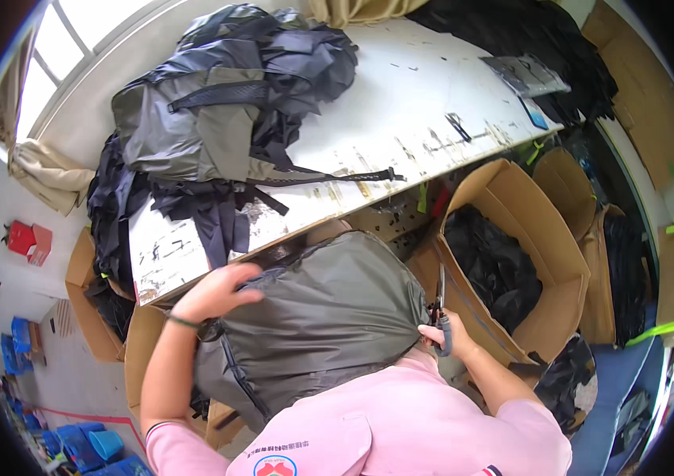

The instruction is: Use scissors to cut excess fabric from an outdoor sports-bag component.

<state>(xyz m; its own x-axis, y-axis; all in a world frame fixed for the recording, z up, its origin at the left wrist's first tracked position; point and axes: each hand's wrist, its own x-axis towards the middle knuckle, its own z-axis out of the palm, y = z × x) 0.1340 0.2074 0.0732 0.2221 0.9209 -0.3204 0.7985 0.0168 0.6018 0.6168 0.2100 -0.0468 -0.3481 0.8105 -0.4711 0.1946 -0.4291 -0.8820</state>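
Note:
A dark grey-green fabric bag (329,309) lies spread across my lap, its far edge against the table front. My left hand (214,296) is at the bag's upper left edge, fingers apart and slightly curved, holding nothing I can see. At the bag's right edge my right hand (449,333) is closed around a pair of scissors (442,297) with grey handles, blades pointing away from me. Its thumb and finger rest at the fabric's edge; whether they also pinch it I cannot tell. A dark zipper or seam (235,369) runs down the bag's left side.
On the white table (384,103) a heap of grey and black backpacks (210,103) lies at left, with a strap hanging forward. Black fabric (527,47) and a plastic packet (526,74) lie far right. Cardboard boxes (563,270) holding black fabric stand to my right.

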